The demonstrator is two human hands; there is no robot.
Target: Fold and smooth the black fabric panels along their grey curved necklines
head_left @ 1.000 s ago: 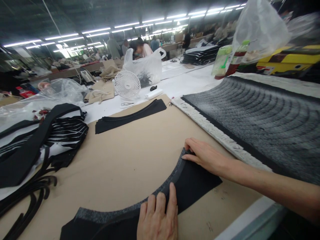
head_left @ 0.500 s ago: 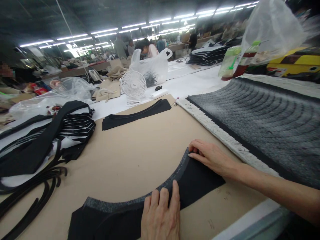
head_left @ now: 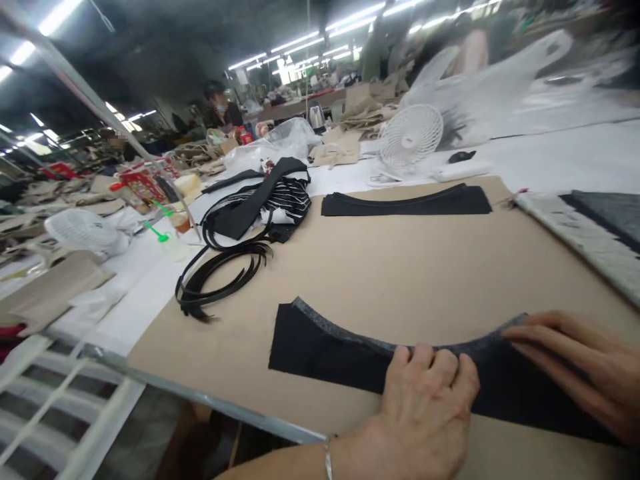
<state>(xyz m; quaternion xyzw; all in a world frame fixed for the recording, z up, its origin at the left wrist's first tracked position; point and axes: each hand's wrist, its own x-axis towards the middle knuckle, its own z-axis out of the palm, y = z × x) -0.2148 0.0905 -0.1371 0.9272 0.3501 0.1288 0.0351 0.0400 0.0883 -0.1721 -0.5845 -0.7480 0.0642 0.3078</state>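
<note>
**Flat, then smooth: pressing the curved black piece**

Here the left hand (head_left: 425, 407) lies palm-down, fingers slightly curled, pressing the curved black fabric piece (head_left: 325, 343) onto the brown paper (head_left: 400, 267). Just beside it, the right hand (head_left: 585, 367) rests flat and open on the same piece's grey edge. Neither grips. Best to keep both palms flat, evenly weighted, so the curve doesn't buckle. Beyond the fingertips lie another black strip (head_left: 405, 203) and a small white fan (head_left: 410, 137).

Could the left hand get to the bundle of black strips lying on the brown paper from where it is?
Probably yes. The left hand lies flat on the curved black fabric piece, and only bare brown paper lies between it and the black strips.
</note>
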